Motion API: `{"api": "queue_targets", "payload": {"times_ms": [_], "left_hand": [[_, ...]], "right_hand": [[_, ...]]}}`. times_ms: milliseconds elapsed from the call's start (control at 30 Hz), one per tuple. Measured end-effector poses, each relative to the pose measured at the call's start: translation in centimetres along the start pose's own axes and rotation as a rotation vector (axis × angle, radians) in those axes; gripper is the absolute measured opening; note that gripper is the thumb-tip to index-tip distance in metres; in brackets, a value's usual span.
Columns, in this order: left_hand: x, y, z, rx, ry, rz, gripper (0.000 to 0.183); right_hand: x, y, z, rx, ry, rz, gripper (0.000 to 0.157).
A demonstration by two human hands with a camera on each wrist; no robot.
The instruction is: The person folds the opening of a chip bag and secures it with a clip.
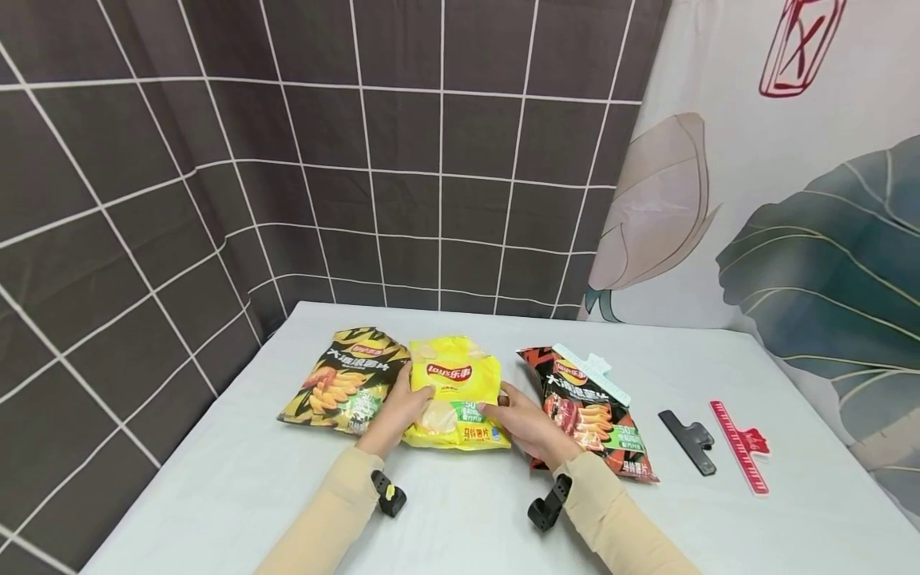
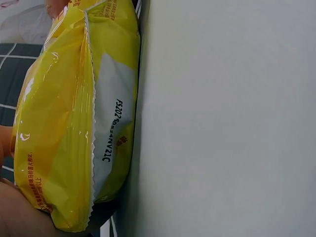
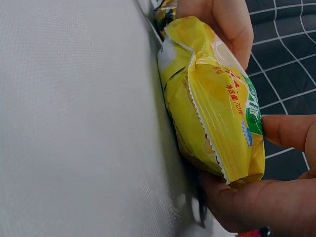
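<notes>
A yellow bag of potato chips [image 1: 454, 387] lies face up near the middle of the white table, between both hands. My left hand [image 1: 404, 406] grips its left side, with the thumb on the front. From the right, my right hand [image 1: 528, 419] holds the lower corner, thumb on top and fingers beneath, as the right wrist view shows. The crimped bottom seam of the bag [image 2: 59, 123] faces the left wrist camera. Part of the left hand's fingers is hidden behind the bag.
A black-and-yellow chip bag [image 1: 338, 379] lies at the left. On the right is a black-and-red chip bag [image 1: 575, 403], a pale blue clip [image 1: 592, 372] along its upper edge. Farther right lie a black clip [image 1: 688, 442] and a red clip [image 1: 742, 449]. Dark tiled cloth [image 1: 402, 200] hangs behind.
</notes>
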State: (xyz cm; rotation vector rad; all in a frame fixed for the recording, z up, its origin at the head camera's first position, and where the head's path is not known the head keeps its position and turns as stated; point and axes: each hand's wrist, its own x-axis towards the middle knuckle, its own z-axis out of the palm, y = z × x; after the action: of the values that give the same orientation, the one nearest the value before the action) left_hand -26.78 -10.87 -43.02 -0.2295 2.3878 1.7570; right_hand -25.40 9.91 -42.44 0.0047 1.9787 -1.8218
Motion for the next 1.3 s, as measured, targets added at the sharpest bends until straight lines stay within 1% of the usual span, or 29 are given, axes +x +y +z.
{"api": "queue_targets", "payload": {"times_ms": [100,233,533,633,800,867,1033,1133,1300], "left_hand": [[-0.1,0.1,0.1,0.0,0.008,0.011,0.077],[-0.3,0.2,0.2,-0.007,0.02,0.021,0.075],[-0.4,0.1,0.3,-0.075,0.04,0.023,0.076],[-0.5,0.2,0.2,-0.089,0.044,0.028,0.076],[-1.1,0.7,0.0,-0.101,0.048,0.063,0.077],[-1.3,1.0,-0.1,-0.11,0.046,0.073,0.078],[-2.0,1.6,-0.3,-0.147,0.026,0.071,0.077],[-2.4,1.9,-0.2,-0.175,0.011,0.068,0.077],[-3.2,2.3,-0.1,-0.216,-0.008,0.077,0.077]], "right_hand": [[0.1,0.0,0.0,0.026,0.016,0.013,0.079],[0.1,0.0,0.1,0.042,0.033,0.024,0.079],[-0.3,-0.2,0.4,0.053,0.072,0.031,0.081],[-0.4,-0.2,0.4,0.059,0.071,0.019,0.082],[-0.8,-0.4,0.4,0.082,0.057,-0.016,0.084],[-1.0,-0.5,0.3,0.087,0.054,-0.028,0.083],[-1.7,-0.9,0.3,0.084,0.039,-0.06,0.081],[-2.2,-1.0,0.3,0.063,0.042,-0.074,0.079],[-3.2,-1.4,0.2,0.015,0.056,-0.072,0.08]]}}
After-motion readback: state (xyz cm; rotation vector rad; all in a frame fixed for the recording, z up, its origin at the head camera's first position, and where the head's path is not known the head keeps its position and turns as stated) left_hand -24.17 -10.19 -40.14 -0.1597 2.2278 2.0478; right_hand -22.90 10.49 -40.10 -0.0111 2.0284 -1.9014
